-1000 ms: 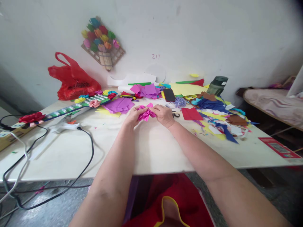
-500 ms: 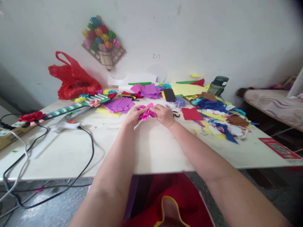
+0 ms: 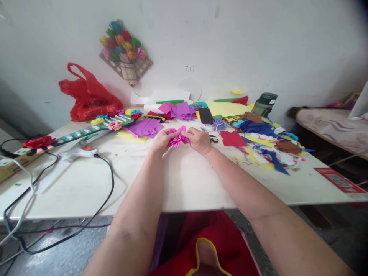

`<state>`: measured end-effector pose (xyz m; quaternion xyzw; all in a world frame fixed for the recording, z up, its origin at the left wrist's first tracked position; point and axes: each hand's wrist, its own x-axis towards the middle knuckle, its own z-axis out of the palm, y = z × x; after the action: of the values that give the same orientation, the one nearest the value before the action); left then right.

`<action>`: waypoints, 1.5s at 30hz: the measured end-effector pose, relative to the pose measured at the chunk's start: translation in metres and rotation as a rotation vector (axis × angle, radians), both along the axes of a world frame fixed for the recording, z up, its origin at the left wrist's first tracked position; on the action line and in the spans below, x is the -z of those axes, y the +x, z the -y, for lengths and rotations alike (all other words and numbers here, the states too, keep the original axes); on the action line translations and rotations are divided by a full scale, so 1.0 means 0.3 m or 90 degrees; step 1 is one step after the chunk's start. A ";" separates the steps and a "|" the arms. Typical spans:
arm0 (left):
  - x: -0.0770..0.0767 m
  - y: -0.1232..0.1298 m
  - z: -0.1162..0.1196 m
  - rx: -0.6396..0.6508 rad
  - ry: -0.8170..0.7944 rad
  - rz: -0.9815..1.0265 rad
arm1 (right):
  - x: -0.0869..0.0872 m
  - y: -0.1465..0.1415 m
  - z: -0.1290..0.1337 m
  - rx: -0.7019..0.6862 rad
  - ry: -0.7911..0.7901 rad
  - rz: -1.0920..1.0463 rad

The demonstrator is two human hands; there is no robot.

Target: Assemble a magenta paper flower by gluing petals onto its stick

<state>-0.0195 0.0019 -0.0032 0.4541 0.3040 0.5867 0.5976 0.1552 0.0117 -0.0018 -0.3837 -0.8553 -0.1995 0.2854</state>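
A magenta crepe-paper flower (image 3: 178, 139) with ruffled petals is held between my two hands, just above the white table (image 3: 198, 184). My left hand (image 3: 162, 141) pinches it from the left side. On the opposite side, my right hand (image 3: 199, 140) has closed fingers on the petals. Beyond the left hand lie stacked purple paper sheets (image 3: 146, 127). Dark scissor handles (image 3: 214, 138) show beside my right hand; the rest of the scissors is hidden. A red paper piece (image 3: 233, 138) lies further right.
On the left are a glue gun (image 3: 82, 152) with a black cable, a flower-trimmed strip (image 3: 92, 132) and a red plastic bag (image 3: 90, 96). At the back are a phone (image 3: 206, 115) and purple yarn (image 3: 219, 124). A green bottle (image 3: 265, 104) stands behind coloured paper scraps (image 3: 258, 130).
Both hands stay in nearly the same place. The right fingers have shifted slightly left on the flower's petals; nothing else has moved.
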 end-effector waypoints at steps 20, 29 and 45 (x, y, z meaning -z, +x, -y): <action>0.006 0.002 -0.007 -0.035 0.021 -0.012 | -0.002 0.007 0.007 0.094 -0.019 -0.011; 0.010 -0.002 -0.025 -0.138 0.040 0.010 | -0.006 0.012 -0.005 0.197 -0.074 -0.061; 0.042 -0.002 -0.055 -0.193 0.093 -0.041 | 0.021 0.012 -0.043 0.219 -0.271 0.070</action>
<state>-0.0202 0.0184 -0.0158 0.4641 0.3444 0.6756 0.4578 0.1589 0.0245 -0.0080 -0.5630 -0.8146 -0.0811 0.1138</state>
